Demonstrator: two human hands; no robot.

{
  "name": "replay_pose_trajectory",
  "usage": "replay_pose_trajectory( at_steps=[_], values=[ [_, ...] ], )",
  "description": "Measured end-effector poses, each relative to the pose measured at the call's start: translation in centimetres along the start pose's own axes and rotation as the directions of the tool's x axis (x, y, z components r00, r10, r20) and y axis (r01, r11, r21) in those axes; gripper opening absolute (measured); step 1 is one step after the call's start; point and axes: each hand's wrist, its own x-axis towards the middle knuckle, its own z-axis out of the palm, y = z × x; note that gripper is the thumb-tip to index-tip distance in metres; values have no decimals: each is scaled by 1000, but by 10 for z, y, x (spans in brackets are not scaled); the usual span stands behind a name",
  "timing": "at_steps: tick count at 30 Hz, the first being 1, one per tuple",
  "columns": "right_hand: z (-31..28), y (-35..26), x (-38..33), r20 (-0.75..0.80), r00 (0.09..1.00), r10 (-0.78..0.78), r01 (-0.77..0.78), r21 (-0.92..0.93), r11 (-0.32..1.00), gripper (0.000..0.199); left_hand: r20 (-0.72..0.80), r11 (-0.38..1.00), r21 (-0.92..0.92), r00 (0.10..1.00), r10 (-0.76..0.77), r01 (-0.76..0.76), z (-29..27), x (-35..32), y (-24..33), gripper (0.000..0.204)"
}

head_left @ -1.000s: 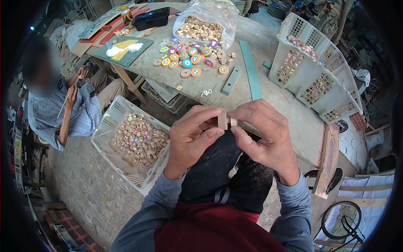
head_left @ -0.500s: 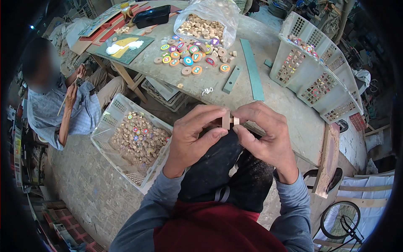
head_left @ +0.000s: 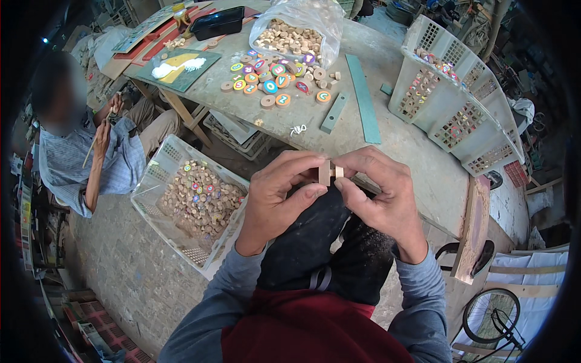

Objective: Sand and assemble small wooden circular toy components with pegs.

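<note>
Above my lap, my left hand [head_left: 275, 199] pinches a round wooden disc [head_left: 324, 173] by its rim, seen edge-on. Facing it, my right hand [head_left: 387, 196] grips a small pale wooden peg [head_left: 339, 172] between thumb and fingers. The peg's narrow stem meets the disc's right face; whether it sits inside a hole is hidden. On the table beyond lie several painted wooden discs [head_left: 270, 88] in bright colours, some plain ones among them. Behind these, a clear plastic bag [head_left: 331, 24] lies open with plain wooden pieces [head_left: 290, 37] spilling toward its mouth.
A white crate [head_left: 151, 196] of wooden pieces stands on the floor at my left. Tall pale baskets [head_left: 423, 91] stand on the table's right. Green strips [head_left: 362, 100] lie on the tabletop [head_left: 402, 175]. At far left, a seated person [head_left: 91, 151] holds a thin stick.
Both hands keep their pinch, with the disc and peg still together. My right hand has shifted very slightly left; nothing else visibly differs.
</note>
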Motion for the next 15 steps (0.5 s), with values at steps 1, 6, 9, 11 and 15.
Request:
replay_pose_trajectory(
  at_steps=[1,6,9,11,15],
  values=[
    [0,0,0,8,1000,-1,1,6,1000,27,6,999,-34,1000,-1,1,0,-1,-1,35],
    [-2,-3,4,-24,1000,-19,19,-11,1000,41,-44,962,-253,992,-117,102,7,-10,-5,35],
    [1,-1,6,-37,981,-191,183,-149,972,49,-110,897,-419,972,-207,143,14,-10,-2,31],
    [12,3,4,-60,974,-219,192,-296,936,51,-179,853,-475,926,-333,215,20,-8,4,27],
    [25,15,1,-121,953,-277,214,-376,901,51,-165,859,-456,926,-339,233,28,-10,3,23]
  ],
)
